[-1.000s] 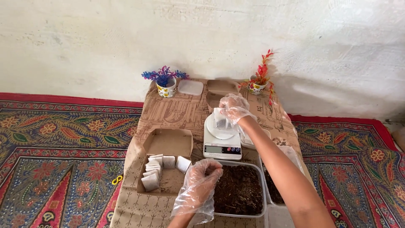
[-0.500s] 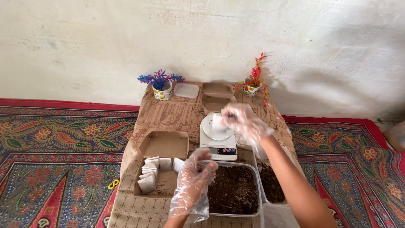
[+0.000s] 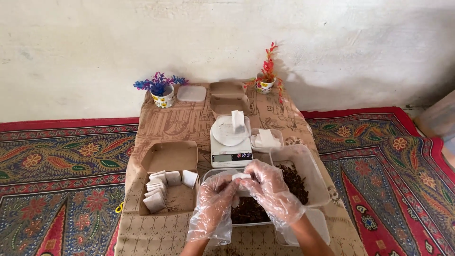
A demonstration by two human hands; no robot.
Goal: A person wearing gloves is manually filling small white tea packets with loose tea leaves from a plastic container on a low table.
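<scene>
Whitewashed wall rises behind a low tabletop (image 3: pixel 189 123) covered in brown patterned paper, which stands on a red patterned carpet (image 3: pixel 57 166). At the far left of the tabletop sits a small cup of blue and purple artificial flowers (image 3: pixel 161 90), with a clear plastic lid (image 3: pixel 191 93) just beside it. Nearer the person, on the left side, an open cardboard box (image 3: pixel 170 159) holds a row of small filled paper pouches (image 3: pixel 159 189) leaning against one another. The left hand (image 3: pixel 214 205), in a loose clear plastic glove, meets the gloved right hand (image 3: pixel 270 189) over a clear tub of dark loose material (image 3: pixel 251 211); both grips are pressed together, pinching one small white pouch (image 3: pixel 241 177) between their fingertips, just above the tub's far edge. Directly behind the hands stands a white digital scale (image 3: pixel 231 149) with a round plate, and another white pouch (image 3: pixel 238 122) stands upright on that plate. Behind the scale lies an open empty cardboard box (image 3: pixel 229 97). Right of the scale, a small clear tray carries a stack of flat empty pouches (image 3: pixel 266 140). A second clear tub (image 3: pixel 303 166), also holding dark material, overlaps the first on the right. At the far right corner stands a cup of red and orange artificial flowers (image 3: pixel 266 78).
</scene>
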